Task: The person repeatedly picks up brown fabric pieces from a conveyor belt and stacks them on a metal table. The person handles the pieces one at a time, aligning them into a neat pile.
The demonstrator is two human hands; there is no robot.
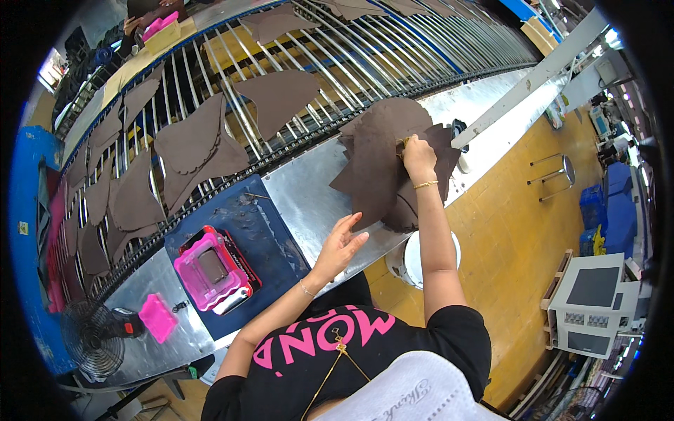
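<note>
A stack of dark brown, leather-like cut pieces (379, 151) lies on the metal table, some with scalloped or pointed edges. My right hand (420, 160) is over the stack's right part, fingers closed around something small and yellowish that I cannot make out. At the stack's lower left edge is my left hand (340, 251), its fingers apart and its fingertips close to a brown piece. Whether they touch it, I cannot tell. Nothing shows in the left palm.
Loose brown pieces (277, 98) lie across the roller conveyor (351, 67) beyond the table. On a dark blue mat (281, 231) stands a pink basket (188, 275). Left of it are a pink tray (159, 318) and a fan (91, 340). A white bucket (399, 262) stands below the table edge.
</note>
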